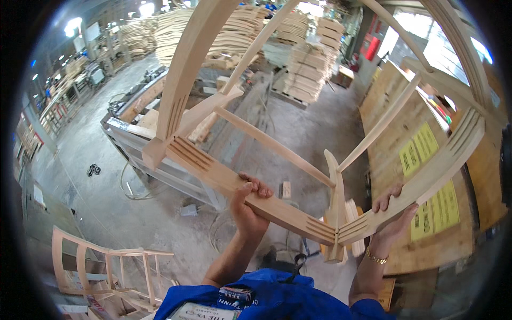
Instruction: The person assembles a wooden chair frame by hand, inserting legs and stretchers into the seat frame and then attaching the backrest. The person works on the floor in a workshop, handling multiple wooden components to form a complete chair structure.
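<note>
Evidently, the wooden frame (pixel 290 214) is held before the torso (pixel 277 298), above the floor (pixel 176 229); one rail (pixel 224 178) is clasped by the left hand (pixel 250 210), the adjoining rail (pixel 434 181) by the right hand (pixel 393 218). Handling is judged underway; balanced support is required next.

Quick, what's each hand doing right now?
Left hand: closed around the left grooved wooden rail.
Right hand: holding the right grooved wooden rail, fingers over its far edge.
</note>
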### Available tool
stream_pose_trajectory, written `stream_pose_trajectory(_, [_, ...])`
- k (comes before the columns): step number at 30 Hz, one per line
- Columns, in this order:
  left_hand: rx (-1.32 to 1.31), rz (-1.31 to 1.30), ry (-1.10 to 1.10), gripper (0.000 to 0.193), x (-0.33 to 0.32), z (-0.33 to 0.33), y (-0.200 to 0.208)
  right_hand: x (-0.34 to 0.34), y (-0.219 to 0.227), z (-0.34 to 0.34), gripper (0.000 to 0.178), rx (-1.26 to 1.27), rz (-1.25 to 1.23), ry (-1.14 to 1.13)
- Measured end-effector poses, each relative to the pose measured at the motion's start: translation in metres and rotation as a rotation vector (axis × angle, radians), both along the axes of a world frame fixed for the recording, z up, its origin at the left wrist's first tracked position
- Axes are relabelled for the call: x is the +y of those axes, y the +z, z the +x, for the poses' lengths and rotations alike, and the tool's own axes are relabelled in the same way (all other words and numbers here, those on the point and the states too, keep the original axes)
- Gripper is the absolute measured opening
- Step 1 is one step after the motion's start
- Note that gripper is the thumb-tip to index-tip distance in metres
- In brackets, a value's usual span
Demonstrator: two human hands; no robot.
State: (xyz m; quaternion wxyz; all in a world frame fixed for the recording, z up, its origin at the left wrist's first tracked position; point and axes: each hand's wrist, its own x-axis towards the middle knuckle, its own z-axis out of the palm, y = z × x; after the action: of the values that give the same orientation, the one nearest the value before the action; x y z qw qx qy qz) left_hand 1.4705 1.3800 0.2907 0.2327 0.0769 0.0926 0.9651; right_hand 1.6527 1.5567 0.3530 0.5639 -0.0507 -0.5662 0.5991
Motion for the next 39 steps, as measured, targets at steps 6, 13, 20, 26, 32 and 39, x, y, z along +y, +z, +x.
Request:
stream_pose_trajectory(6, [0.235,-0.644,0.896,0.046,-0.021,-0.102,-0.006,0.074,0.041,-0.108,0.057,0.059,-0.017,0.031])
stream_pose_trajectory(13, [1.116,-1.3,1.139,0.059,-0.076,-0.265,0.168,0.181,0.067,-0.266,0.048,0.065,0.136,0.447])
stream_pose_trajectory(20, [0.595,-0.884,0.792,0.041,-0.03,-0.334,0.096,0.224,0.105,-0.433,0.052,-0.046,0.471,0.641])
stream_pose_trajectory(26, [0.47,-0.919,0.94,0.042,-0.02,-0.368,0.095,0.232,0.137,-0.555,0.05,-0.109,0.511,0.764])
stream_pose_trajectory(32, [0.232,-1.006,1.033,0.039,-0.001,-0.414,0.082,0.242,0.117,-0.69,0.045,-0.208,0.457,0.994])
stream_pose_trajectory(39, [0.036,-1.058,1.102,0.034,0.054,-0.491,0.087,0.261,0.112,-0.85,0.033,-0.362,0.334,1.245])
